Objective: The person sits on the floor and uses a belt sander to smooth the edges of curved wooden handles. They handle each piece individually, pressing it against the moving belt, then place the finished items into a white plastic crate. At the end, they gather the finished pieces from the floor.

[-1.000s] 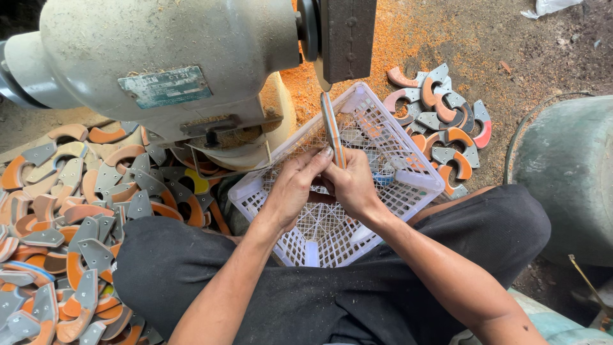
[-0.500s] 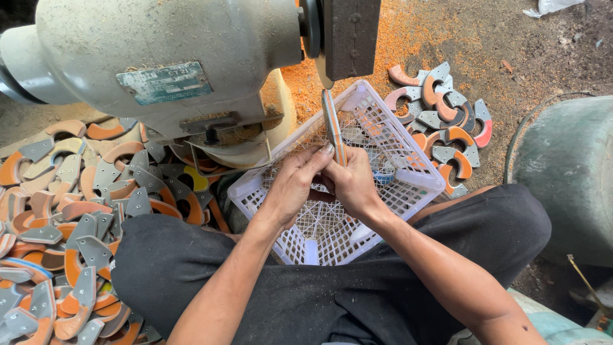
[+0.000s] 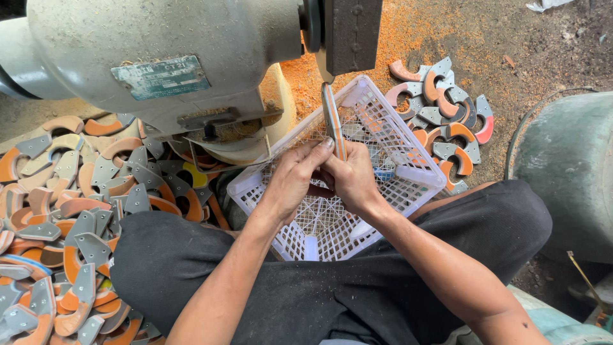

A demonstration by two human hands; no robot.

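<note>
Over the white basket, both hands pinched 1 curved piece against the grinder.

Under the dark wheel guard [image 3: 353, 32] of the cream grinder [image 3: 159, 57], my left hand [image 3: 295, 174] and right hand [image 3: 350, 179] were both closed on the lower end of 1 thin grey-and-orange piece [image 3: 332, 121], held on edge and nearly upright, its top at the wheel guard's lower edge. Fingertips of the 2 hands touched. Piece and hands sat above the white plastic basket [image 3: 408, 172], which rested between my knees. Grey-and-orange curved pieces lay heaped at left [image 3: 70, 211]; a smaller pile [image 3: 447, 108] lay beyond the basket on orange dust.
</note>
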